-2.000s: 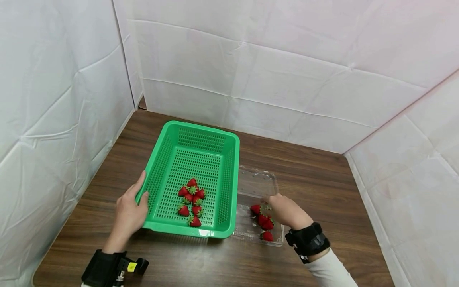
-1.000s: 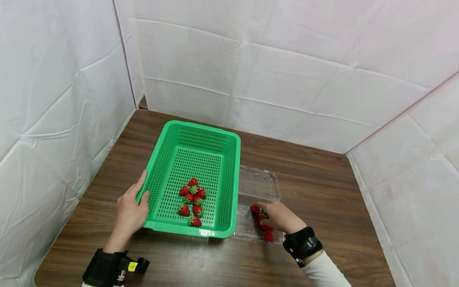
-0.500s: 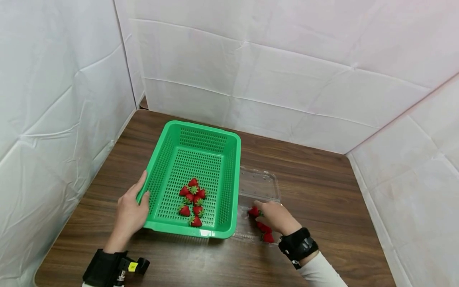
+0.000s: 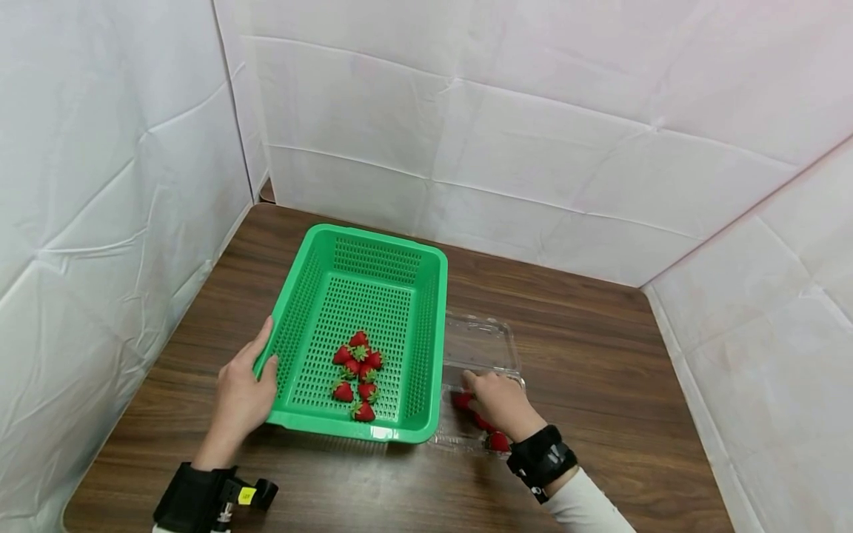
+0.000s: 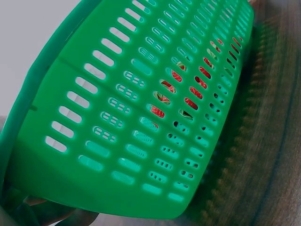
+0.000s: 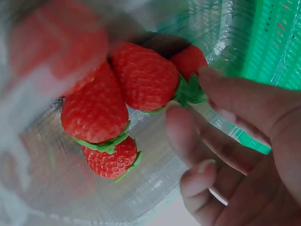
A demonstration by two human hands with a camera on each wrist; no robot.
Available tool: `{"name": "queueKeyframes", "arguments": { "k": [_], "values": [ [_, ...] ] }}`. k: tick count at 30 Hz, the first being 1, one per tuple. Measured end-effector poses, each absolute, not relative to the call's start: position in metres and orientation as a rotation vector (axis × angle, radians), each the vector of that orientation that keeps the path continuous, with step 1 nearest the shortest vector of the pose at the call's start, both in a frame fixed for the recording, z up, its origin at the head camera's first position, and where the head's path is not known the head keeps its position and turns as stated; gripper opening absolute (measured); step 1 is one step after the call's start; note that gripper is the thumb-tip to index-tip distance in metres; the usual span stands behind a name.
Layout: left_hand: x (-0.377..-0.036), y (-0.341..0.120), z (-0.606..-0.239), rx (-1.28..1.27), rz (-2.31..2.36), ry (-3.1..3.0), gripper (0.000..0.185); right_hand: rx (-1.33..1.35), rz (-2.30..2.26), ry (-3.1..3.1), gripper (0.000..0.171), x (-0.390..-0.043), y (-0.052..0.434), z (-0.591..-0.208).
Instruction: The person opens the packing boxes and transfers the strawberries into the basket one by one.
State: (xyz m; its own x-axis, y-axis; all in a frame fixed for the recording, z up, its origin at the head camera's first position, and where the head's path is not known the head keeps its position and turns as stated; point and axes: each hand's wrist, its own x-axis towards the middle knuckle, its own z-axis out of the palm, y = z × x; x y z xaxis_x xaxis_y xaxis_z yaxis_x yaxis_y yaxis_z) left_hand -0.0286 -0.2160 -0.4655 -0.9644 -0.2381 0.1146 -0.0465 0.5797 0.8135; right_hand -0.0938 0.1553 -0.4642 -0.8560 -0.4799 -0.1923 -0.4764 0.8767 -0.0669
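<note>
Green basket [image 4: 363, 326] wall hems the clamshell [image 4: 481, 348] (leftward); right tabletop [image 4: 600, 370] free.

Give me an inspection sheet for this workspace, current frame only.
Surface: dark wood table.
Job's things: green basket holding seven strawberries; clear clamshell lies open beside it with more berries inside.
Clutter: nothing seen.
Grippers: left hand grips the basket's left rim; right hand is in the clamshell, fingertips at a berry's green cap, grasp unclear.
Cables: nothing seen.
Surroundings: white padded walls on three sides.
</note>
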Motion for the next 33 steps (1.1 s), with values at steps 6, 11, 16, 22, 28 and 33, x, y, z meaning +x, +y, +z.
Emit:
{"name": "queueKeyframes", "arguments": {
  "k": [6,11,16,22,28,33],
  "values": [
    [-0.029,-0.216,-0.464,0.243,-1.360,-2.597,0.060,-0.706,-0.025,2.768,0.012,-0.092,0.156,-0.461],
    [-0.029,-0.216,-0.464,0.244,-1.369,-2.602,0.060,-0.688,-0.002,2.777,0.017,-0.091,0.155,-0.456],
    [-0.028,-0.216,-0.464,0.240,-1.342,-2.605,0.059,-0.720,-0.015,2.799,0.016,-0.091,0.154,-0.447],
    [-0.029,-0.216,-0.465,0.248,-1.364,-2.602,0.060,-0.731,-0.089,2.814,0.014,-0.092,0.154,-0.431],
    [-0.030,-0.216,-0.464,0.247,-1.377,-2.601,0.061,-0.783,-0.197,2.805,0.011,-0.095,0.154,-0.414],
    [-0.029,-0.215,-0.465,0.236,-1.338,-2.603,0.061,-0.872,-0.247,2.816,0.012,-0.100,0.150,-0.396]
  ]
}}
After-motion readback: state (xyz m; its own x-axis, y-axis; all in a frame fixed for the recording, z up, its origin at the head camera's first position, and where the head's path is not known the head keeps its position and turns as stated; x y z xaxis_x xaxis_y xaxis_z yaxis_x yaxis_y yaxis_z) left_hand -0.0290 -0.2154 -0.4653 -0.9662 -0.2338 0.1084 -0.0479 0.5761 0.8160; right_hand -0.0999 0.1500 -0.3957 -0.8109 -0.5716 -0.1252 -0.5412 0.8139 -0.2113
